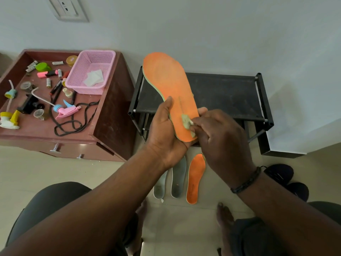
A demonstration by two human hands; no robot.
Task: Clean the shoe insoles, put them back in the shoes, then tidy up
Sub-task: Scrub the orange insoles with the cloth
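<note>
Gripping the heel end of an orange insole (170, 89), the left hand (164, 130) holds it toe-up above a black rack (227, 95), while the right hand (221, 137) pinches a small pale wipe (187, 121) against its worn, green-edged surface. Three more insoles, two grey (178, 179) and one orange (195, 179), lie on the floor below.

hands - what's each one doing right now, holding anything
Left hand: grips the orange insole near its heel.
Right hand: pinches a small wipe against the insole.
</note>
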